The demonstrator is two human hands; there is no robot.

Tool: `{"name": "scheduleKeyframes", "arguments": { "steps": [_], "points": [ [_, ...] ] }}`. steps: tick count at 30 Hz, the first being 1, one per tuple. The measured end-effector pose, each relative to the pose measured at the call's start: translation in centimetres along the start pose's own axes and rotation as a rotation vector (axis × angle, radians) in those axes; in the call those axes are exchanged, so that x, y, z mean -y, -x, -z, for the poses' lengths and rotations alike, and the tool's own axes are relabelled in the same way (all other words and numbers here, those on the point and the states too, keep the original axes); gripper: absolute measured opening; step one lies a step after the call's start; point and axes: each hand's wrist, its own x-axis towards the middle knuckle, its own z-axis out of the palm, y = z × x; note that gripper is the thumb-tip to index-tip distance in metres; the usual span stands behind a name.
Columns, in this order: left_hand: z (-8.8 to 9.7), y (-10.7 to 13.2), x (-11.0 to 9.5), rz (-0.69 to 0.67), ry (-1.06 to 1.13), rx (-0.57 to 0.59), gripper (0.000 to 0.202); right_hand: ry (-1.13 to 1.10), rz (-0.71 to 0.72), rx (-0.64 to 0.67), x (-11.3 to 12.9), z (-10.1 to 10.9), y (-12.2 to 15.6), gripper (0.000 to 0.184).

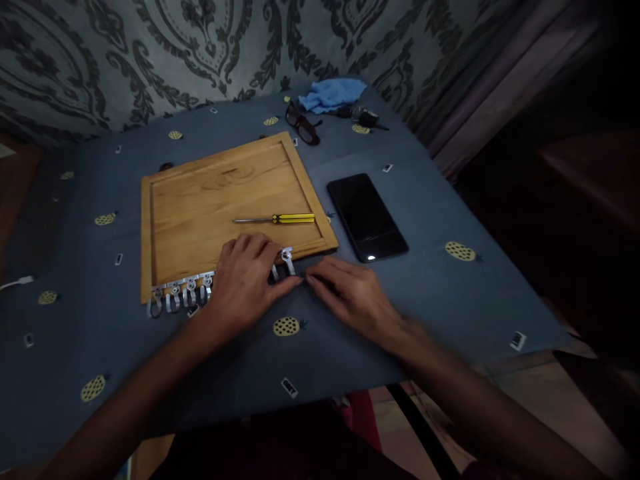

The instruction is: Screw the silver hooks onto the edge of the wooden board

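Observation:
A wooden board with a raised frame lies flat on the table, a row of silver metal hooks along its front edge. My left hand rests over this edge, fingers bent on the wood and thumb stretched right, hiding the middle hooks. Another hook shows just beyond its index finger. By the front right corner, my right hand has its thumb and fingers closed close to my left thumb tip; whatever they pinch is too small to see. A yellow and black screwdriver lies on the board.
Right of the board lies a black phone. Sunglasses, a blue cloth and a dark item are at the back. A white cable end is at the left. The pineapple-print tablecloth covers the table.

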Motion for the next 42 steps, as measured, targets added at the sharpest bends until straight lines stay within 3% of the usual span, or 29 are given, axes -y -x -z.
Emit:
{"name": "scheduleKeyframes", "arguments": {
  "steps": [7,11,15,19,24,28,31,35,38,40,42],
  "points": [
    [0.0,0.2,-0.3,0.026,-0.003,0.005,0.036,-0.067,0.034,-0.177,-0.2,0.1,-0.7,0.012],
    [-0.2,0.3,-0.4,0.031,-0.005,0.008,0.036,0.045,-0.012,-0.233,-0.7,1.0,-2.5,0.015],
    [-0.5,0.3,-0.3,0.033,-0.023,0.001,0.038,0.212,-0.031,-0.124,-2.6,1.4,-5.3,0.031],
    [-0.6,0.4,-0.4,0.047,-0.036,0.009,0.036,0.214,-0.052,0.077,-4.8,1.0,-7.4,0.037],
    [-0.3,0.3,-0.5,0.049,-0.038,0.045,0.039,0.262,-0.046,0.092,-5.7,0.9,-8.2,0.031],
    [-0.1,0.2,-0.6,0.057,-0.043,0.073,0.041,0.143,-0.041,0.068,-5.4,1.2,-8.0,0.024],
    [-0.1,0.3,-0.6,0.055,-0.032,0.072,0.044,-0.066,-0.083,-0.123,-4.7,1.5,-7.8,0.021],
    [0.1,0.4,-0.6,0.040,0.003,0.082,0.044,-0.351,-0.216,-0.541,-3.3,2.3,-7.6,0.033],
    [0.2,0.5,-0.6,0.040,0.015,0.098,0.044,-0.443,-0.226,-0.838,-2.1,3.1,-7.0,0.037],
    [0.2,0.6,-0.6,0.035,0.022,0.088,0.043,-0.466,-0.223,-0.939,-1.6,3.3,-6.2,0.040],
    [0.0,0.5,-0.5,0.028,0.029,0.072,0.042,-0.448,-0.244,-0.947,-1.4,3.1,-5.3,0.043]
  ]
}}
